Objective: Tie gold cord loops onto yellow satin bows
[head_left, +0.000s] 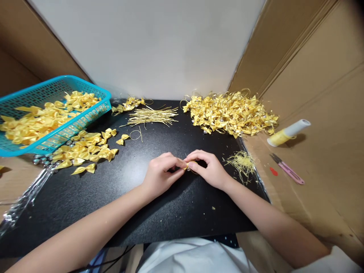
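Over the middle of the black table (127, 204), my left hand (163, 170) and my right hand (209, 168) meet at the fingertips. Pinched between them is a small yellow ribbon bow (187, 166), mostly covered by fingers, with a tiny shiny bit on it. Both hands are closed on it. Left of my hands lies a pile of loose yellow bows (85, 148), with one bow (123, 139) apart beside a loop of thin cord (139, 133). Beyond my hands is a bundle of gold cords (153, 115).
A blue basket (109, 99) of bows stands at left, silvery bells (42, 160) beside it. Back right is a heap of bows with gold loops (231, 113). Cord scraps (241, 163), pink-handled snips (290, 172), a red piece (273, 171) and a thread spool (287, 132) lie at right.
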The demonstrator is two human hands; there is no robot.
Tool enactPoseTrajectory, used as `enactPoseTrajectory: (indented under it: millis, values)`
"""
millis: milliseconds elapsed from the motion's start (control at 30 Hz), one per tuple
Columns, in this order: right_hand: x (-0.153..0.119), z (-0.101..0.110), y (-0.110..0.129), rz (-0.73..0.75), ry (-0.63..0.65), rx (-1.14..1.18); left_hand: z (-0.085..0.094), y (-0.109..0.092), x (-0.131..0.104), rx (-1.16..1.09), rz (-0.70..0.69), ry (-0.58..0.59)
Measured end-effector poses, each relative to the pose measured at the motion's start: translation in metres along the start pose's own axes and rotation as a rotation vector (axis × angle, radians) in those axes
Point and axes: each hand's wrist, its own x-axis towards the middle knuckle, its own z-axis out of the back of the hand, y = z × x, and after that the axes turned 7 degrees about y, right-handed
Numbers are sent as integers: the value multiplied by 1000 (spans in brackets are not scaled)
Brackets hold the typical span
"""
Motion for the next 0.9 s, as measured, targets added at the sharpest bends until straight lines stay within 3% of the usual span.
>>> enactPoseTrajectory:
  millis: [200, 333, 500, 700, 900]
  values:
    - [1, -2, -2, 35, -103, 28, 1, 0, 3, 17, -17, -5]
    - [1, -5, -10, 40, -148, 163, 2, -3, 6, 6, 21, -8]
    - [3, -9, -16, -53, -171, 264, 4, -3, 8, 49, 48, 50]
    - [3, -11, -14, -149, -170, 379, 5, 1, 9, 40, -38, 88]
    - [2, -5, -11, -145, -107, 222, 4, 3, 6, 67, -22, 69]
